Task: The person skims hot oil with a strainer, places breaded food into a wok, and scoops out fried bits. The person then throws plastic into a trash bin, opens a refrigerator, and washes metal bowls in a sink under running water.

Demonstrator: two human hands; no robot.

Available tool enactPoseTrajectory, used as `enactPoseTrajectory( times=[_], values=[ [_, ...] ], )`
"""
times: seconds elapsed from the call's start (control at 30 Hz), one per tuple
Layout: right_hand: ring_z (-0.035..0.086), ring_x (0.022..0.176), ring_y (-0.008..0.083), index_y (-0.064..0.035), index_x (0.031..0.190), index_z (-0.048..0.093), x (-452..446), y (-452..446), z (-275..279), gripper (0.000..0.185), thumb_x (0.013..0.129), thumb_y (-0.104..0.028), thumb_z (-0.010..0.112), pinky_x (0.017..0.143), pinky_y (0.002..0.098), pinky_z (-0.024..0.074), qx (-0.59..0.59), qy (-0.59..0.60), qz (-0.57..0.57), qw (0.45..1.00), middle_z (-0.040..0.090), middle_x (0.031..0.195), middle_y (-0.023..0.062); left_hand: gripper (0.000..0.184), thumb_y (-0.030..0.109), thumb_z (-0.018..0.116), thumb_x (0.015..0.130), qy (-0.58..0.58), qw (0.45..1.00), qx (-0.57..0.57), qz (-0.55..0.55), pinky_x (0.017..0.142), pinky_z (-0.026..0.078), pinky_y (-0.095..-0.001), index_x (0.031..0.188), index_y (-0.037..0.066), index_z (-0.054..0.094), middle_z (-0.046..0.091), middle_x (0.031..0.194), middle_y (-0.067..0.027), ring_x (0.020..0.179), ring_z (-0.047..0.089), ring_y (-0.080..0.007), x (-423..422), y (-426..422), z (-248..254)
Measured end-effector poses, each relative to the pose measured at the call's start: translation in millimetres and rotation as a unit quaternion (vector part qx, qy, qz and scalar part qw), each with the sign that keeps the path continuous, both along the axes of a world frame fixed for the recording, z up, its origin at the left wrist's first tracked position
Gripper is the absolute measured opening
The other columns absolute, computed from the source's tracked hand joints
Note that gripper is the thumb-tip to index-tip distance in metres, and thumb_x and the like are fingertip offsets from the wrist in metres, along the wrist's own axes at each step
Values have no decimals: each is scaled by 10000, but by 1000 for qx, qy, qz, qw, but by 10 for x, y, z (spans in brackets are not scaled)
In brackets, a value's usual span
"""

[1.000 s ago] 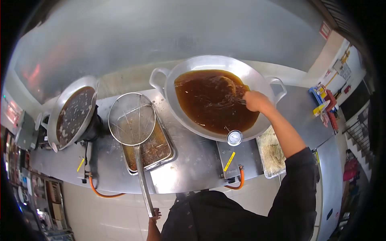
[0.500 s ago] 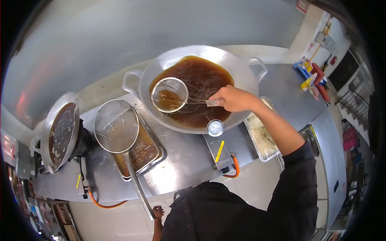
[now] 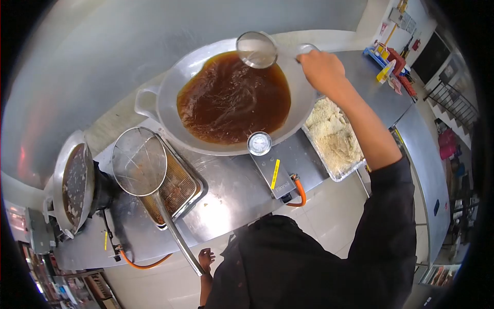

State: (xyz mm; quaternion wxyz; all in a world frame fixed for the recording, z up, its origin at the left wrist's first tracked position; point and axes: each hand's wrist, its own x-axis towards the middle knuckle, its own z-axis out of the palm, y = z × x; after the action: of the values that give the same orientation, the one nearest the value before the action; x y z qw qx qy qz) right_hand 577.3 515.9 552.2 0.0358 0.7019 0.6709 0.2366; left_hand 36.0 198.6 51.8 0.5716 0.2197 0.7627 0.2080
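My right hand [image 3: 323,72] is closed around the handle of a small round mesh strainer [image 3: 257,50], slightly blurred by motion. The strainer is tilted above the back right part of a wide metal wok [image 3: 170,110], which holds brown, rippled liquid [image 3: 234,100] that looks like oil. My left hand [image 3: 206,259] hangs low by my side with loosely bent fingers apart. It appears just beside the handle end of a large mesh skimmer [image 3: 139,161], apparently without gripping it. A dial thermometer [image 3: 259,143] stands at the wok's front rim.
The large skimmer lies across a tray with a wire rack [image 3: 177,188]. A foil tray of pale crumbs [image 3: 334,136] is right of the wok. A second wok [image 3: 77,180] with dark liquid stands left. Orange hoses [image 3: 300,191] hang near the counter edge.
My right hand has lifted the strainer out of the liquid and moved it up and right. The view has shifted, showing more of the crumb tray. My left hand stays low.
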Motion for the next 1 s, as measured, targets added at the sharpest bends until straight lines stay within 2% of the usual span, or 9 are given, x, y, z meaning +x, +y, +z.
enactPoseTrajectory(
  times=[0.03,0.13,0.23,0.53,0.63,0.73,0.83,0.93,1.0],
  values=[
    [664,901,275,-66,862,691,45,28,-30,151,773,-52,570,690,388,554,25,-44,-7,999,684,912,133,242,257,554,905,-1,1000,4,-7,528,487,-293,1077,86,560,649,839,-95,656,639,-183,14,-46,16],
    [673,887,266,-71,858,696,60,74,-35,148,775,-54,575,689,370,554,-7,-79,-22,997,690,895,114,251,256,536,907,-5,1000,10,-22,548,499,-310,1095,91,551,650,852,-101,674,643,-195,-53,-191,-105],
    [672,880,278,-50,875,693,56,165,-215,153,787,-65,569,700,390,549,-83,7,-38,996,689,912,121,255,252,534,905,20,999,-2,-43,558,505,-331,1098,87,546,648,852,-106,674,644,-209,-75,-324,-88],
    [645,905,338,-33,1000,677,-425,135,-475,274,758,-23,550,762,401,529,-288,141,52,946,670,970,177,226,240,553,895,-8,1000,15,22,545,508,-364,1081,111,547,642,840,-113,646,634,-220,-164,-571,-261],
    [631,892,340,-49,1089,657,-486,-1,-346,304,802,-40,558,793,401,490,-325,185,139,917,661,972,186,207,244,563,892,-3,1000,11,22,535,504,-359,1047,107,549,640,829,-104,629,627,-211,-112,-553,-218],
    [633,845,329,-51,1095,653,-467,-154,-307,290,824,-51,548,750,403,483,-324,252,171,896,665,929,188,203,259,578,886,13,1000,-14,22,529,501,-351,1012,101,557,637,813,-97,624,623,-201,-72,-536,-150],
    [631,806,312,-54,1121,640,-423,-313,-196,303,838,-51,534,743,392,480,-333,293,168,881,667,899,182,211,262,578,885,-6,1000,16,16,527,499,-352,1013,96,555,638,808,-97,629,625,-200,-95,-561,-210],
    [625,783,303,-48,1138,626,-317,-409,-85,314,840,-48,527,743,386,478,-354,329,162,861,665,889,181,219,259,570,887,8,1000,-14,8,530,499,-343,1027,90,557,641,806,-95,631,628,-198,-108,-486,-213],
    [626,846,307,-62,1135,636,-288,-491,23,299,850,-95,548,762,382,481,-349,331,143,865,665,948,180,222,254,562,891,6,1000,-13,-1,537,500,-335,1038,89,559,643,810,-94,637,632,-197,-109,-421,-163]
  ],
)
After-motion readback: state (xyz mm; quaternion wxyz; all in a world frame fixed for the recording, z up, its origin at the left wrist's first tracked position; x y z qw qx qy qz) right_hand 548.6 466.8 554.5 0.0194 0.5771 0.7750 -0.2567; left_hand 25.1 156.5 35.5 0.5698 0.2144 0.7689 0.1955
